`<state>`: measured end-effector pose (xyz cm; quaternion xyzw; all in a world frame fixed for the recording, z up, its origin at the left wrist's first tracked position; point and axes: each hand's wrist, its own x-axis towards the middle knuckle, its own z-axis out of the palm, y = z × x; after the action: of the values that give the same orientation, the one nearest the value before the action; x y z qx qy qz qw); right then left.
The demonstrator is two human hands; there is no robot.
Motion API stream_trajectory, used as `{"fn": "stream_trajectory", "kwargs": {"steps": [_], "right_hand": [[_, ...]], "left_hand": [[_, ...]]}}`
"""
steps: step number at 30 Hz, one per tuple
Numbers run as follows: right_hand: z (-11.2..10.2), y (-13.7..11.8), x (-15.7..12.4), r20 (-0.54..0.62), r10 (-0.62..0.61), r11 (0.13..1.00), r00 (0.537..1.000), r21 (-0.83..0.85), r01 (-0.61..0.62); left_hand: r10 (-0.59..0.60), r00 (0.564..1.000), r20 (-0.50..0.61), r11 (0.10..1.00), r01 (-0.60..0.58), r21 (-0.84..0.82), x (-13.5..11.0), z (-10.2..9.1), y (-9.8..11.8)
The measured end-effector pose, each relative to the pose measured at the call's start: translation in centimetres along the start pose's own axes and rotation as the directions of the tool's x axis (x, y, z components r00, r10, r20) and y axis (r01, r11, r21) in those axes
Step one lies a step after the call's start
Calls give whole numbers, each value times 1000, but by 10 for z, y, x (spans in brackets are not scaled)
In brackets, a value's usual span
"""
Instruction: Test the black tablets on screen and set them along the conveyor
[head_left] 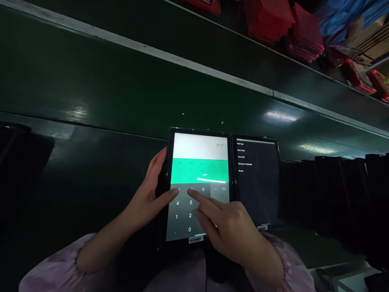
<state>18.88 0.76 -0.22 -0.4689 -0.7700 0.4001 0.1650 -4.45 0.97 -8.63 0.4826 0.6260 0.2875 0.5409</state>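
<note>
A tablet (199, 146) with a lit calculator screen is tilted up in front of me. White and green bands fill its upper part, and the number keys lie below. My left hand (150, 194) grips its left edge, thumb over the screen near the 7 key, fingers partly hidden behind. My right hand (226, 219) holds nothing; its index finger is stretched out onto the 8 key, the thumb apart below it. Close against the right side stands a second tablet (257, 186) showing a dark menu with white text lines. A barcode label (196, 239) sits at the first tablet's lower edge.
A dark green work surface (127, 89) with a pale metal strip (146, 48) runs across the view. Stacks of red packets (269, 20) and blue plastic (340, 18) lie at the upper right. Several dark upright items (328, 194) stand in a row at the right.
</note>
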Motion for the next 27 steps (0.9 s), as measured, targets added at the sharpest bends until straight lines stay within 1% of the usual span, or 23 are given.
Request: {"fn": "stream_trajectory", "kwargs": {"steps": [1, 3, 4, 6, 7, 9, 11, 13, 15, 16, 18, 20, 21, 24, 26, 27], "right_hand": [[0, 0, -1, -3, 16, 1000, 1000, 13, -16], [-5, 4, -4, -84, 94, 996, 992, 20, -92], [-8, 7, -6, -145, 149, 989, 978, 6, -150], [-15, 14, -9, -259, 249, 962, 933, -48, -270], [-17, 17, -10, -284, 282, 946, 916, -75, -315], [-17, 21, -10, -267, 315, 929, 911, -110, -354], [-14, 22, -7, -229, 291, 939, 929, -117, -323], [-10, 21, -4, -187, 236, 960, 954, -108, -258], [-8, 20, -3, -165, 191, 973, 968, -101, -209], [-9, 20, -3, -172, 194, 971, 966, -104, -213], [-11, 21, -4, -221, 241, 955, 945, -120, -271], [-13, 22, -5, -276, 278, 935, 920, -141, -325], [-13, 23, -5, -286, 276, 934, 918, -145, -326], [-10, 22, -4, -246, 212, 960, 946, -132, -249], [-7, 20, -3, -203, 177, 971, 963, -122, -204], [-7, 20, -3, -194, 175, 973, 965, -117, -200]], "left_hand": [[-8, 1000, -3, 1000, 8, 14, 0, 0, 0], [-30, 1000, -3, 999, 30, 35, -1, 1, 1], [-39, 999, -1, 998, 39, 39, -1, 1, 1], [-40, 999, -2, 999, 40, 29, -2, 1, 0], [-33, 999, -4, 999, 33, 15, -2, 1, -1], [-20, 1000, -14, 1000, 20, -18, -2, 1, -1], [-28, 999, -28, 998, 26, -52, -1, 1, 2], [-72, 997, -21, 994, 70, -87, 1, -1, 9], [-123, 992, 2, 985, 122, -120, 4, -3, 17], [-141, 990, 13, 981, 141, -133, 6, -4, 20], [-152, 988, 30, 977, 155, -148, 7, -6, 23], [-141, 990, 29, 977, 144, -154, 6, -5, 22], [-130, 991, 15, 979, 131, -155, 5, -4, 19], [-114, 992, -53, 982, 105, -158, 3, 0, 13], [-151, 985, -83, 977, 136, -163, 3, 2, 14], [-180, 979, -95, 972, 162, -169, 3, 2, 15]]}}
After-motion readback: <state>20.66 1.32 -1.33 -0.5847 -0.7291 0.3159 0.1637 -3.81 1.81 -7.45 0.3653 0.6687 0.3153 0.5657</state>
